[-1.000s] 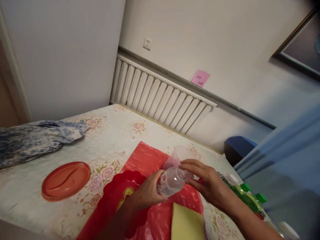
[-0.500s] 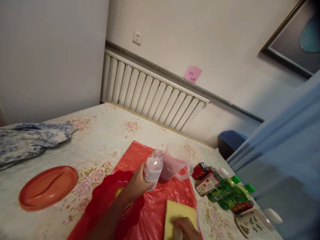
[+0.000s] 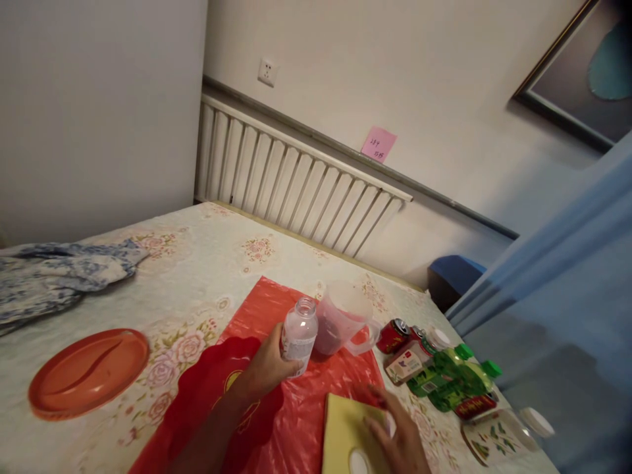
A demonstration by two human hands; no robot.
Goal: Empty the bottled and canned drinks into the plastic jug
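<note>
Gripping the clear bottle [image 3: 301, 332] around its side, my left hand [image 3: 270, 363] keeps it nearly upright above the red plastic sheet [image 3: 318, 421], its open mouth uppermost. Just beside it stands the translucent jug [image 3: 336, 322], its handle towards the right. My right hand [image 3: 402, 440] is half curled over the yellow block [image 3: 340, 421] and hides part of it; a white disc [image 3: 359, 462] lies on the block, and something pale shows between my fingers, perhaps a cap, though I cannot tell whether I have hold of it. My left forearm crosses the red scalloped plate [image 3: 192, 395] and covers much of it. To the right of the sheet, the worktop [image 3: 197, 257] is crowded: a red can [image 3: 394, 337] lies nearest the jug, then green-capped bottles [image 3: 451, 378] lying close together, and a clear jar [image 3: 496, 436] with a white lid by the edge. Well apart on the left are an orange oval dish [image 3: 89, 375] and, farther off, a crumpled blue-and-white cloth [image 3: 69, 276]
</note>
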